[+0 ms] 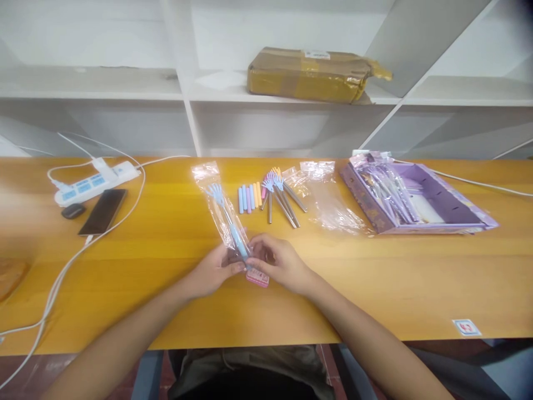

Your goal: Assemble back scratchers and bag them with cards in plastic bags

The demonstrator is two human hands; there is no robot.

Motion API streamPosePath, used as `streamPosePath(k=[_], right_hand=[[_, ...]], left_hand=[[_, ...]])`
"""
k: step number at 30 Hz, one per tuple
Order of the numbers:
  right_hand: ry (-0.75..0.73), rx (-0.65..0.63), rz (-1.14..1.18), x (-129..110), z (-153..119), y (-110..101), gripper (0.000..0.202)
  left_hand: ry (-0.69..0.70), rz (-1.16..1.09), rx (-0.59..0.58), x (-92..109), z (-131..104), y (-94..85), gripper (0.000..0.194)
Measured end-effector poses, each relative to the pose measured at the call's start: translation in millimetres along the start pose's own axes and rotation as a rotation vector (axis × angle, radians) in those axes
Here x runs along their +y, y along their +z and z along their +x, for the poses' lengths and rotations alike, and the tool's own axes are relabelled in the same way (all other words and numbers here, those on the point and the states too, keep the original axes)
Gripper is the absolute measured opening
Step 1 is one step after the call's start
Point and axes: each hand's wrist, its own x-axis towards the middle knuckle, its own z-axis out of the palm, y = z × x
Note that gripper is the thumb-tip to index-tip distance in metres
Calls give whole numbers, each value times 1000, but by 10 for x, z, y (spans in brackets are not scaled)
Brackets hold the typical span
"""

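Observation:
A small back scratcher with a light blue hand-shaped head, a metal rod and a blue handle lies inside a clear plastic bag. My left hand grips the bag's lower end from the left, thumb on top. From the right, my right hand pinches the same end with thumb and fingers. Below my fingertips a pink-edged piece shows; whether it belongs to the bag is unclear. Just beyond my hands are several loose coloured handles in a row and several metal rods with hand-shaped heads.
Flat clear bags lie right of the rods. A purple box holds several bagged scratchers. At left are a power strip, a phone and white cables. A taped parcel rests on the shelf.

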Motion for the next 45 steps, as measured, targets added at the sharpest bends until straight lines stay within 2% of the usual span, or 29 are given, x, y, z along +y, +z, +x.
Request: streamPosePath(k=[5, 9, 13, 17, 19, 23, 26, 29, 32, 35, 38, 40, 42, 45], right_hand=[[114, -22, 117, 9, 15, 15, 43], [93, -85, 89, 24, 25, 9, 49], [61, -130, 23, -10, 21, -9, 49], [23, -240, 137, -55, 8, -33, 48], [13, -276, 177, -54, 5, -37, 49], [-16, -264, 175, -75, 47, -48, 51], [1, -352, 295, -206, 90, -92, 55], [31, -415, 420, -399, 38, -139, 57], [70, -433, 595, -488, -197, -60, 51], [170, -399, 870, -352, -599, 261, 50], [240, -293, 1108, -86, -1045, 708, 60], [246, -243, 1128, 44, -1282, 919, 61], [214, -262, 1070, 76, -1430, 982, 61], [131, -305, 778, -37, -1504, 848, 57]], left_hand=[[-3, -43, -82, 15, -13, -3, 44], [1, -91, -147, 5, -16, 3, 51], [-18, -123, -170, 66, -31, 37, 47], [-61, -127, -209, 139, -46, 76, 50], [-45, -78, -174, 137, -39, 80, 60], [-4, 89, -37, 117, -9, 50, 77], [-66, 106, -73, 200, -28, 59, 75], [-95, 40, -144, 346, -125, 164, 72], [-106, -77, -194, 373, -299, 366, 75], [-135, -242, -222, 137, -530, 613, 74], [-161, -414, -212, -296, -782, 841, 72], [-170, -470, -170, -569, -934, 941, 72], [-170, -449, -163, -736, -1056, 968, 75], [-174, -254, -163, -745, -1187, 882, 74]])
